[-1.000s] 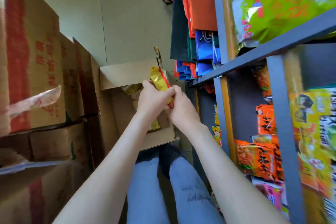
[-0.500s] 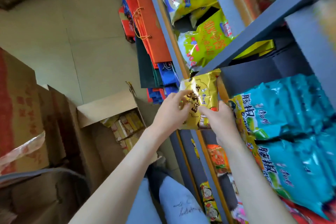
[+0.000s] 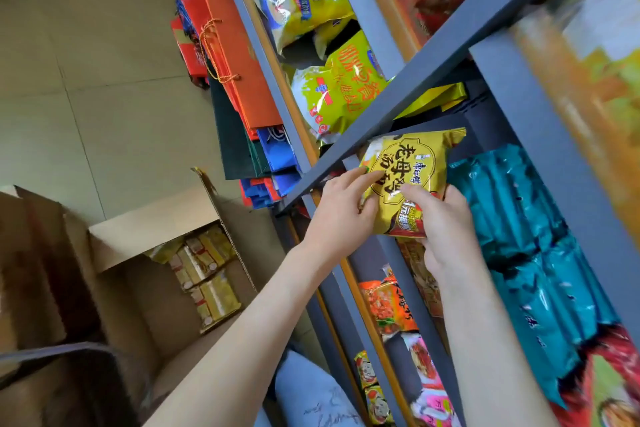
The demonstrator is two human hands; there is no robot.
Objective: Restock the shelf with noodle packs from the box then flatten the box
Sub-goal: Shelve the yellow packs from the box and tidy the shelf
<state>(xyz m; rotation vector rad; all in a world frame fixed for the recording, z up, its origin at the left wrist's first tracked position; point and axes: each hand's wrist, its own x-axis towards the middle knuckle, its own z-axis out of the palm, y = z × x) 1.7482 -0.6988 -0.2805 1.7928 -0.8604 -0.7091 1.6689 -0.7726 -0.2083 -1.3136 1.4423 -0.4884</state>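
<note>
The glossy yellow plastic noodle pack [image 3: 405, 180], with dark lettering and a red lower corner, tilts at the mouth of the grey metal shelf [image 3: 374, 114] beside teal foil packs [image 3: 519, 211]. The left hand [image 3: 341, 208] pinches its left edge, and the right hand [image 3: 443, 222] grips its bottom. The open brown cardboard box [image 3: 152, 222] below holds seemingly similar packs.

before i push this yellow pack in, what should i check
1. Both hands on the yellow pack: ok, left hand and right hand hold it.
2. Free slot behind it: ok, dark gap beside the teal packs.
3. Clearance under the shelf beam: cannot tell, the pack's top edge is close to it.
4. Label facing out: ok.
5. Box emptied: not ok, boxed packs remain.
</note>
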